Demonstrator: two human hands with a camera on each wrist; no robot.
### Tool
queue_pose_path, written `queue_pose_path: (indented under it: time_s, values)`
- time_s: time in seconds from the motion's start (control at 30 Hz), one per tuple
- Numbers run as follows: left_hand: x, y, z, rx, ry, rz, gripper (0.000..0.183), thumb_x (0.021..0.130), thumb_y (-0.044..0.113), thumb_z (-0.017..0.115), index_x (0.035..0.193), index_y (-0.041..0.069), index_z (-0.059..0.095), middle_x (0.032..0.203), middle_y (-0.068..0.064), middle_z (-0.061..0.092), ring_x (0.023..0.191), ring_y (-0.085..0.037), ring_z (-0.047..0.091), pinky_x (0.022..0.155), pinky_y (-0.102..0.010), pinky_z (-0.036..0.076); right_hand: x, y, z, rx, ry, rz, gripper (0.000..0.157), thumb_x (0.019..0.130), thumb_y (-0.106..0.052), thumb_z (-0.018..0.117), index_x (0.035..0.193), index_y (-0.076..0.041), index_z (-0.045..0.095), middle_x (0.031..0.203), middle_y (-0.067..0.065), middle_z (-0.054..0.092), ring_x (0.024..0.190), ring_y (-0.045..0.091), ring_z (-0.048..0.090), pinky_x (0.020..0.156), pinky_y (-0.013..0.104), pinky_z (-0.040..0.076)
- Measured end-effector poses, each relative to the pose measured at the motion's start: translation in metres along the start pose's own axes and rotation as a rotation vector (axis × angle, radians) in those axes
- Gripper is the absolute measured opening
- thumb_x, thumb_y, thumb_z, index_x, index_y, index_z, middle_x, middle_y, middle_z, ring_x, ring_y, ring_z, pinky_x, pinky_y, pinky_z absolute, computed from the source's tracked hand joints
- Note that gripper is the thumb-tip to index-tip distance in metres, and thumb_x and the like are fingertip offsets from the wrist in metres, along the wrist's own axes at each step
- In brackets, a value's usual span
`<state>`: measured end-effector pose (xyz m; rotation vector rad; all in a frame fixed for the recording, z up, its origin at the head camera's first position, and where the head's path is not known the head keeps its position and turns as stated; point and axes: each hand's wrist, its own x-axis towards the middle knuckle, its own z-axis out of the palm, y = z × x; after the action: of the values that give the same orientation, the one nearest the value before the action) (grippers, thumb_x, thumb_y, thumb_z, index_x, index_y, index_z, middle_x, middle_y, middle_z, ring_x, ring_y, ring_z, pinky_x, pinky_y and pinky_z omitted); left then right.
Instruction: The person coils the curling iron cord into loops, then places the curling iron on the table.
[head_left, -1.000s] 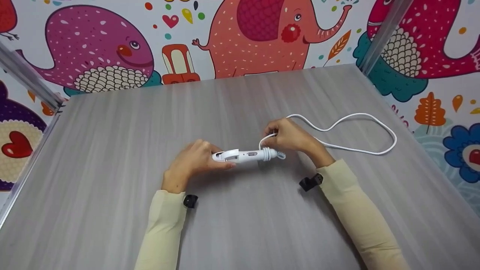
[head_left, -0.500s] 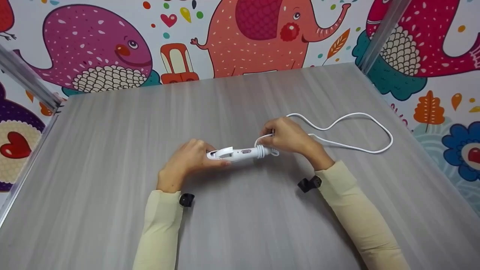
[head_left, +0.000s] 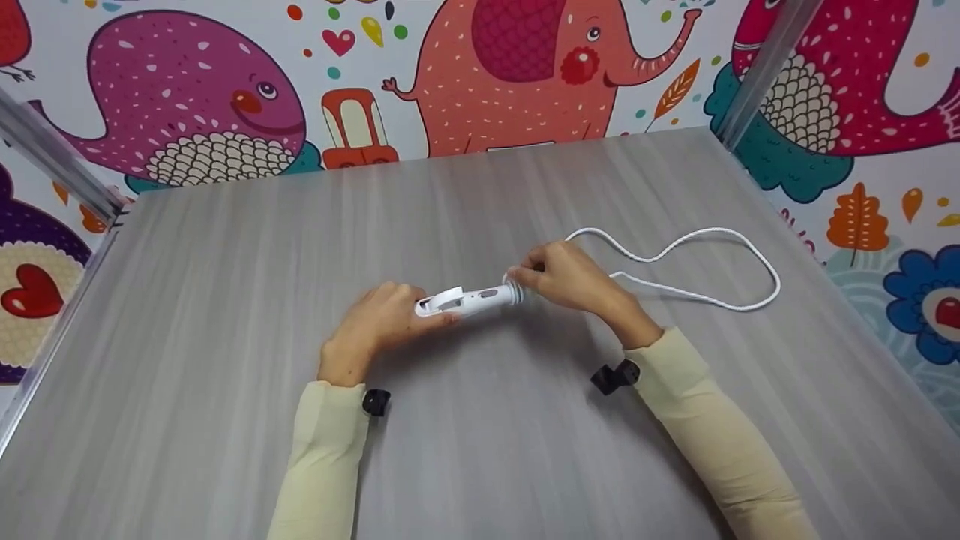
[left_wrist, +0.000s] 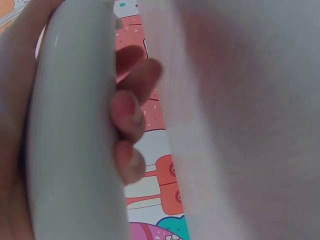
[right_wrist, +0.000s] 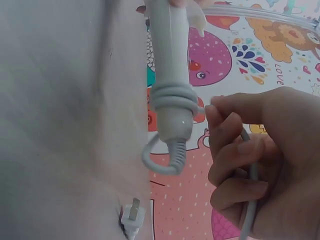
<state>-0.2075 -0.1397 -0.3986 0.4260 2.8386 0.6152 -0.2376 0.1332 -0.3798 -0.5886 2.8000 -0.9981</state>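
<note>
A white curling iron (head_left: 480, 300) with a raised clamp lever and a small switch is held above the table by my left hand (head_left: 382, 319). In the left wrist view my fingers (left_wrist: 129, 117) curl round its smooth white body (left_wrist: 75, 125). Several turns of the white cord (right_wrist: 175, 97) are wound round the end of its handle. My right hand (head_left: 566, 277) pinches the cord between thumb and forefinger right beside those turns. More of the cord runs through the curled fingers of that hand in the right wrist view.
The rest of the cord (head_left: 776, 281) lies in a wide loop on the grey wood-grain table (head_left: 262, 247) to the right. A two-pin plug (right_wrist: 132, 215) shows in the right wrist view. Walls with printed animals (head_left: 517, 75) and metal posts (head_left: 772, 75) border the table.
My right hand has moved slightly left, close against the handle end, and the cord between hand and handle has become shorter. The curling iron has shifted a little left and tilted upward at its right end.
</note>
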Motion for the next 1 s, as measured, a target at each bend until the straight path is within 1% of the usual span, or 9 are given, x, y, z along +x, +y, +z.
queue_pose_path:
  time_s: [0.13,0.3,0.47,0.53,0.63,0.77,0.9,1.0]
  values:
    - [0.001,-0.001,0.0,0.064,0.024,0.002,0.063,0.089,0.065,0.059,0.109,0.006,0.068,0.081,-0.007,0.062,0.072,-0.02,0.053,0.065,-0.032,0.038,-0.002,-0.003,-0.002,0.085,-0.027,0.004,0.03,0.1,-0.029,0.06,0.083,-0.007,0.072,0.061,-0.004,0.049,0.056,0.011,0.043,0.052,0.026,0.032]
    - [0.002,-0.003,0.0,0.076,0.051,-0.046,0.065,0.092,0.065,0.055,0.119,0.006,0.063,0.092,-0.008,0.065,0.078,-0.021,0.056,0.069,-0.035,0.041,-0.004,-0.007,-0.004,0.156,-0.079,-0.028,0.03,0.103,-0.025,0.053,0.088,-0.007,0.072,0.059,-0.003,0.049,0.054,0.012,0.043,0.055,0.027,0.033]
    - [0.002,-0.004,0.0,0.087,0.084,-0.066,0.067,0.091,0.066,0.055,0.12,0.007,0.063,0.092,-0.009,0.066,0.079,-0.022,0.057,0.07,-0.036,0.044,-0.005,-0.009,-0.004,0.148,-0.164,-0.092,0.028,0.104,-0.022,0.052,0.094,-0.007,0.072,0.058,-0.003,0.049,0.055,0.012,0.042,0.057,0.027,0.032]
    - [0.001,-0.004,0.0,0.089,0.093,-0.069,0.066,0.091,0.066,0.055,0.119,0.006,0.062,0.09,-0.009,0.065,0.078,-0.022,0.056,0.07,-0.036,0.044,-0.004,-0.007,-0.003,0.135,-0.197,-0.118,0.026,0.104,-0.02,0.052,0.096,-0.006,0.072,0.06,-0.003,0.051,0.057,0.012,0.045,0.059,0.026,0.034]
    - [0.001,-0.005,-0.003,0.102,0.114,-0.069,0.067,0.091,0.067,0.055,0.117,0.005,0.062,0.086,-0.009,0.063,0.074,-0.022,0.055,0.066,-0.035,0.042,-0.001,-0.001,-0.002,0.142,-0.243,-0.147,0.025,0.104,-0.015,0.052,0.097,-0.003,0.073,0.062,0.002,0.057,0.062,0.011,0.048,0.06,0.025,0.035]
    - [0.001,-0.003,-0.005,0.118,0.153,-0.054,0.066,0.091,0.067,0.055,0.112,0.005,0.063,0.08,-0.01,0.062,0.068,-0.021,0.053,0.06,-0.032,0.039,0.003,0.008,-0.001,0.185,-0.324,-0.127,0.027,0.104,-0.015,0.05,0.1,-0.001,0.073,0.066,0.005,0.061,0.058,0.011,0.048,0.054,0.023,0.037]
    - [0.0,0.0,-0.004,0.121,0.194,-0.03,0.065,0.091,0.067,0.056,0.109,0.005,0.064,0.079,-0.01,0.063,0.064,-0.021,0.054,0.057,-0.031,0.038,0.005,0.015,-0.001,0.215,-0.395,-0.07,0.03,0.105,-0.02,0.049,0.103,-0.002,0.073,0.067,0.001,0.061,0.055,0.01,0.048,0.05,0.024,0.039]
    - [0.0,0.001,-0.003,0.121,0.213,-0.017,0.065,0.09,0.067,0.057,0.109,0.005,0.064,0.079,-0.01,0.065,0.063,-0.021,0.054,0.055,-0.029,0.038,0.007,0.019,0.001,0.223,-0.439,-0.02,0.033,0.106,-0.024,0.048,0.104,-0.003,0.073,0.066,-0.002,0.06,0.052,0.009,0.046,0.048,0.024,0.038]
